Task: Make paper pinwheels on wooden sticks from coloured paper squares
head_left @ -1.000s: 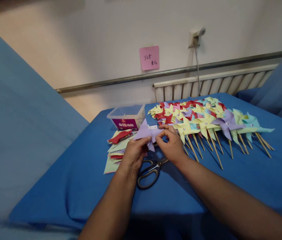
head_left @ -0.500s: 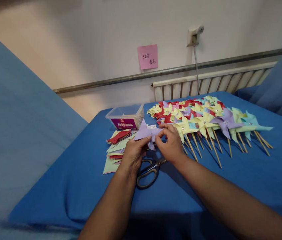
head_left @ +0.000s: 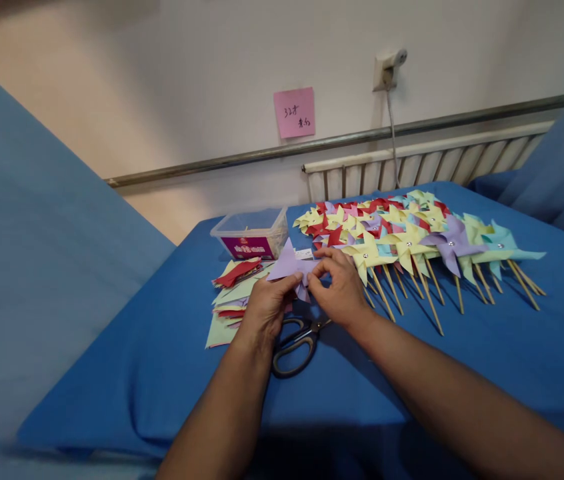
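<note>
A light purple paper pinwheel [head_left: 287, 261] is held up between my two hands over the table. My left hand [head_left: 267, 303] pinches it from below, the thumb lying across its front near the middle. At its right side my right hand [head_left: 339, 283] has thumb and forefinger closed against the paper; its other fingers are curled. Whether the right fingertips also hold a small part is hidden. Black-handled scissors [head_left: 295, 350] lie below the hands, with their blades pointing right.
Left of my hands lies a stack of coloured paper pieces [head_left: 227, 327]. Behind it stands a clear plastic box [head_left: 249, 243] with a purple label. Many finished pinwheels [head_left: 409, 245] on wooden sticks cover the back right of the blue tablecloth [head_left: 172, 353]. A radiator [head_left: 427, 157] runs along the wall.
My right hand has shifted very slightly left against the pinwheel. My left hand keeps its grip, and the things on the table stay as they were.
</note>
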A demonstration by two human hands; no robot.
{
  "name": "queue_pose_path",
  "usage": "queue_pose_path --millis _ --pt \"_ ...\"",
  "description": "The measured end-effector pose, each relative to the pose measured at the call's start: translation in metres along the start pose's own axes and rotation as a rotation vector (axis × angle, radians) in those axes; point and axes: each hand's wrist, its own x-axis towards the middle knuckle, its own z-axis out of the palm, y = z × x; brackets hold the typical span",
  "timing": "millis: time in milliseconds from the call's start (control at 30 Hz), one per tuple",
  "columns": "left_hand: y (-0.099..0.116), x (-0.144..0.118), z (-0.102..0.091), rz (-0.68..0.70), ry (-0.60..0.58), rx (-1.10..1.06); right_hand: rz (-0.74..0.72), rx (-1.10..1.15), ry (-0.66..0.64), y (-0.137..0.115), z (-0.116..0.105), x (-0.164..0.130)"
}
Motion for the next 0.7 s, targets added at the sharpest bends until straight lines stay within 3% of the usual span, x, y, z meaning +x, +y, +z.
queue_pose_path --millis 267,700 --pt "0.0003 -0.0018 -0.0004 0.011 -0.006 0.032 -0.013 0.001 -0.027 -0.0015 -0.0028 0.0013" --pt "-0.0006 -0.001 -0.0013 0.043 -0.001 0.086 0.082 0.11 -0.038 0.0032 0.0017 0.0012"
